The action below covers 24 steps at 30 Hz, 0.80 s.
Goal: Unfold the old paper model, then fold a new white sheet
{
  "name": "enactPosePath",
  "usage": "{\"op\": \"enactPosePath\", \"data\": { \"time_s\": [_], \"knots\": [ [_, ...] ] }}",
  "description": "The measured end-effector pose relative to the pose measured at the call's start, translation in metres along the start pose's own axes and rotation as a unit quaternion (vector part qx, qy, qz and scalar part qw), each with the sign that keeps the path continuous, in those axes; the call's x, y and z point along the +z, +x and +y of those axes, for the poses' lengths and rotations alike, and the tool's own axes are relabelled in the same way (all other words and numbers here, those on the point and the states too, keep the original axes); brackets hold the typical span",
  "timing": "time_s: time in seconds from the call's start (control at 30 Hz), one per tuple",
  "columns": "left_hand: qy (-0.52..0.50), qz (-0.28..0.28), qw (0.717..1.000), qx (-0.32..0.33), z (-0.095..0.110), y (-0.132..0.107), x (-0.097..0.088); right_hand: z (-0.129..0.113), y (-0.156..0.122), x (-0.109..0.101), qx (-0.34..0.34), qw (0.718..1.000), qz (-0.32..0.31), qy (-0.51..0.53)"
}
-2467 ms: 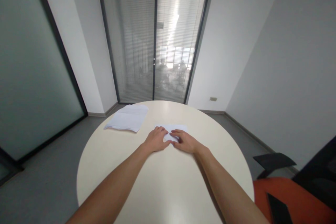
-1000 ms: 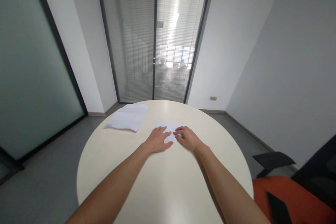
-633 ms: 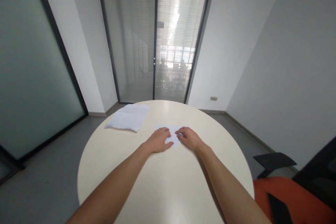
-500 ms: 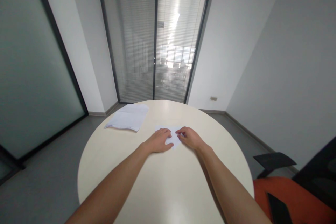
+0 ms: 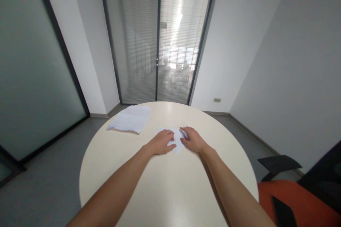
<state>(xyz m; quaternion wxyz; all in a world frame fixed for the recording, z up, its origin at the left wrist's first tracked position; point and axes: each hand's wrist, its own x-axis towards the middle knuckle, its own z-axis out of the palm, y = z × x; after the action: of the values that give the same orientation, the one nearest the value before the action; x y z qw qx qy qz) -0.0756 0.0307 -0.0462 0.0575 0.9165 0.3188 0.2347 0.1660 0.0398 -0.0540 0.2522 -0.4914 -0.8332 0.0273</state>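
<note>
A small folded sheet of white paper (image 5: 177, 143) lies on the round table, a crease running down toward its pointed near end. My left hand (image 5: 161, 142) rests on its left side, thumb stretched out apart from bent fingers. At the right side is my right hand (image 5: 194, 139), its index finger and thumb spread apart. Between them a flap of the paper (image 5: 184, 134) stands slightly raised; whether the other fingers touch it is hidden. The hands cover much of the sheet's left and right sides.
A stack of white paper (image 5: 130, 118) lies on the cream round table (image 5: 170, 191) at the far left. An orange chair (image 5: 287, 198) with black armrests stands at the right. Beyond the table are glass doors with blinds (image 5: 133, 49).
My right hand's index finger and thumb have spread apart, uncovering more of the paper and its flap. My left hand has stayed in place.
</note>
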Motion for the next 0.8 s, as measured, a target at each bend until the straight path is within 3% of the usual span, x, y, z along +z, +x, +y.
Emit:
{"op": "enactPosePath", "data": {
  "time_s": [0.23, 0.8],
  "knots": [
    [0.073, 0.07, 0.994, -0.028, -0.01, 0.001, 0.005, -0.004, 0.002, -0.004, -0.004, 1.0, 0.007, 0.029],
    [0.073, 0.036, 0.993, -0.084, -0.014, 0.002, 0.004, -0.005, 0.002, -0.004, -0.015, 1.0, 0.005, 0.016]
  ]
}}
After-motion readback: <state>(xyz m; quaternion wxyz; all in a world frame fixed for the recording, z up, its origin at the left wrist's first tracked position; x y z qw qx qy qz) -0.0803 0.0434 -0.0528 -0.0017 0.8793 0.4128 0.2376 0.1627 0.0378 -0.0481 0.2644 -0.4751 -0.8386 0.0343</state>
